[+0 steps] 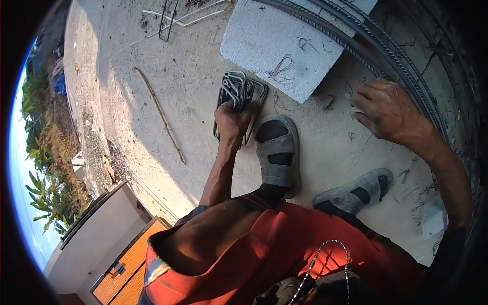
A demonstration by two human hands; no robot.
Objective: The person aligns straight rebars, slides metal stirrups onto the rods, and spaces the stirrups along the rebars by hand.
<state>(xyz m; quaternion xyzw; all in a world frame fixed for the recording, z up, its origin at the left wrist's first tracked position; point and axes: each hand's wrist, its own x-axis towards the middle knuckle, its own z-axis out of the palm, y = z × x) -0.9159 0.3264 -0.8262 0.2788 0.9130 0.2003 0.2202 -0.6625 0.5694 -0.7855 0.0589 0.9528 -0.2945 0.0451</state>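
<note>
**Left hand loaded with bent steel frames; right hand raised beside ribbed bars**

Nearest to me, below both hands, I note my red garment (284, 239) and a beaded cord (308, 269) looped against it. My left sandal (278, 146) stands just beside my left hand (234, 122), on its right; my right sandal (351, 198) is below my right hand (391, 109).

My left hand is closed around a bundle of bent steel frames (236, 89). The frames project beyond the knuckles, several nested together, low over the concrete ground (195, 101); I cannot tell whether they touch it. My right hand is turned back up, fingers bent in toward the thumb; I cannot tell whether the fingertips meet or pinch anything.

Just beyond my right hand run long, curved ribbed bars (329, 33), which cross over a white block (269, 40). The block lies between and beyond the two hands, with thin wire scraps on its face. To the left of my left hand, well apart, a stick (158, 110) lies on the ground. Farthest off, on that same side, I record an orange door (127, 264), a pale wall and green plants (48, 203).
</note>
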